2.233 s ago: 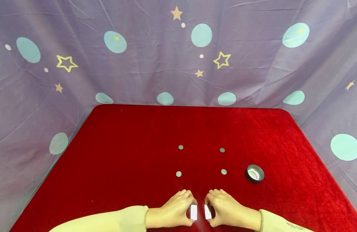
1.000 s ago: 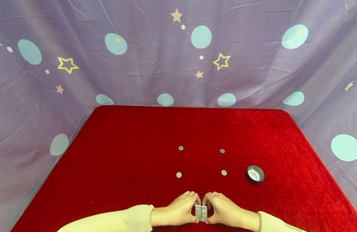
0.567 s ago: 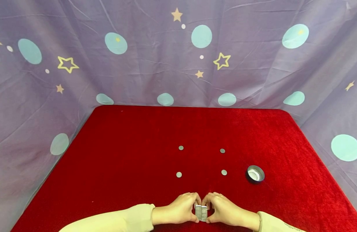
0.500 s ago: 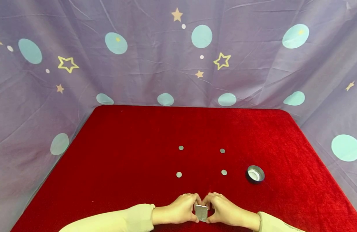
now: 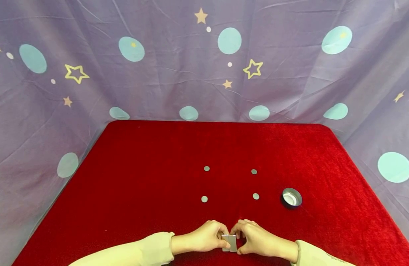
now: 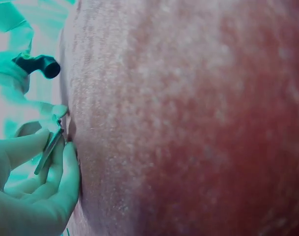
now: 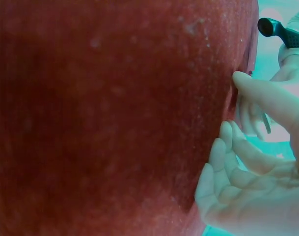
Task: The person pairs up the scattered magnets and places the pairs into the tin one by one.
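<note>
At the bottom of the head view, two flat shiny silver rectangular pieces stand side by side, a left piece (image 5: 225, 249) and a right piece (image 5: 233, 244). My left hand (image 5: 208, 236) pinches them at the left, its thumb across the left piece. The left wrist view shows a thin silver edge (image 6: 48, 150) between that thumb and fingers, slightly tilted. My right hand (image 5: 257, 237) arches around the right side, index fingertip at the top corner and thumb near the lower corner. In the right wrist view, the right hand's thumb and fingers (image 7: 220, 155) are spread apart, with nothing visible between them.
Several small round grey discs, including a near-left disc (image 5: 204, 199) and a far-right disc (image 5: 254, 171), lie spaced out on the red cloth (image 5: 141, 177). A shallow round dark-rimmed container (image 5: 292, 198) stands to their right. A purple patterned curtain (image 5: 178, 66) surrounds the table.
The silver pieces came together from a small gap between the hands. Since then, the left thumb has moved across the left piece and the right thumb has eased away from the right piece.
</note>
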`<action>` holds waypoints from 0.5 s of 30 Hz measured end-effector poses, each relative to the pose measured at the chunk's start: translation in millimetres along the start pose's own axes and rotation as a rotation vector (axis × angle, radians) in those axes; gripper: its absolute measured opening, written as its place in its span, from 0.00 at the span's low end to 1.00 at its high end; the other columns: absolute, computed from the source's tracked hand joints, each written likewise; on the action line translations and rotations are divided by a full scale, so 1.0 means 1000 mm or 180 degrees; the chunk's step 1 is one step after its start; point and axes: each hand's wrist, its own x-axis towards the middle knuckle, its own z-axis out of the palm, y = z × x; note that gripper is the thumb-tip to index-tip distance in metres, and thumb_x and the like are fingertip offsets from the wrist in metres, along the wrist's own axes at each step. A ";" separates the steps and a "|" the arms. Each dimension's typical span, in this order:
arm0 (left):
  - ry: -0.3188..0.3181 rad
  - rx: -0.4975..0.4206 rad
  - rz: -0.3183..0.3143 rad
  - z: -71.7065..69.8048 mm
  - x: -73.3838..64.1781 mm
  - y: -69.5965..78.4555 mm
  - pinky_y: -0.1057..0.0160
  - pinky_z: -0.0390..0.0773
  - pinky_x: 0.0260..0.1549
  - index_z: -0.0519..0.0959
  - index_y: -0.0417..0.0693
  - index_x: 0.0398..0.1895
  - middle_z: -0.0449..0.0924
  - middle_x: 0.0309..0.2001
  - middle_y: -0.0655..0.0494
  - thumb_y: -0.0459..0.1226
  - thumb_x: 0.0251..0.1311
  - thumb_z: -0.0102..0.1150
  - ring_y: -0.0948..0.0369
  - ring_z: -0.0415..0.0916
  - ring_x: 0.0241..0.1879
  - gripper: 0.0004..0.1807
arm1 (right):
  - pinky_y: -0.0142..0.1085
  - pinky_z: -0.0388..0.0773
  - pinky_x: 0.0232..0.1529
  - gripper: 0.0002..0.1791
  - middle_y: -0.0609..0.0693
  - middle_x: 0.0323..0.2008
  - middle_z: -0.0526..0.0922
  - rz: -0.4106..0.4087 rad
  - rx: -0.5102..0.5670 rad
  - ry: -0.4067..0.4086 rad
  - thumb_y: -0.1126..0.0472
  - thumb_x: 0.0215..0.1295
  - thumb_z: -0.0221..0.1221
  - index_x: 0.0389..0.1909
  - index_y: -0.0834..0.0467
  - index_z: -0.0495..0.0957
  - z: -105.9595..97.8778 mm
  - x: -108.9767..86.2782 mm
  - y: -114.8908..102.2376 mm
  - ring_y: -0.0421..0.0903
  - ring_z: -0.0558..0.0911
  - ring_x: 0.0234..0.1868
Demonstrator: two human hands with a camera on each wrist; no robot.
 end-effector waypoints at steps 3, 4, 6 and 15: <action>-0.0030 -0.0372 -0.0118 -0.004 -0.002 -0.001 0.74 0.73 0.22 0.77 0.36 0.27 0.79 0.24 0.55 0.28 0.46 0.62 0.71 0.72 0.21 0.04 | 0.27 0.64 0.33 0.19 0.35 0.25 0.67 -0.0002 -0.0015 0.0008 0.62 0.37 0.69 0.34 0.56 0.76 0.000 0.000 0.001 0.31 0.65 0.29; -0.0019 -0.0491 -0.0155 -0.004 -0.003 -0.002 0.73 0.74 0.23 0.77 0.35 0.27 0.79 0.24 0.54 0.28 0.46 0.61 0.69 0.74 0.21 0.04 | 0.27 0.64 0.32 0.18 0.35 0.25 0.67 -0.0005 -0.0018 0.0013 0.62 0.37 0.69 0.33 0.56 0.76 0.000 0.000 0.001 0.31 0.65 0.29; -0.0005 -0.0712 -0.0204 -0.006 -0.004 -0.004 0.71 0.76 0.23 0.77 0.33 0.27 0.80 0.25 0.50 0.26 0.47 0.60 0.63 0.77 0.23 0.04 | 0.26 0.65 0.32 0.17 0.35 0.26 0.68 -0.0014 0.0015 0.0006 0.62 0.38 0.68 0.33 0.56 0.76 0.000 -0.001 0.002 0.31 0.66 0.29; 0.0115 -0.1286 -0.0197 -0.016 -0.006 -0.006 0.64 0.78 0.23 0.76 0.28 0.29 0.79 0.26 0.42 0.24 0.46 0.60 0.55 0.79 0.24 0.06 | 0.26 0.70 0.31 0.14 0.36 0.30 0.72 -0.0042 0.0331 -0.0087 0.61 0.48 0.64 0.37 0.59 0.77 -0.007 -0.003 0.006 0.31 0.69 0.30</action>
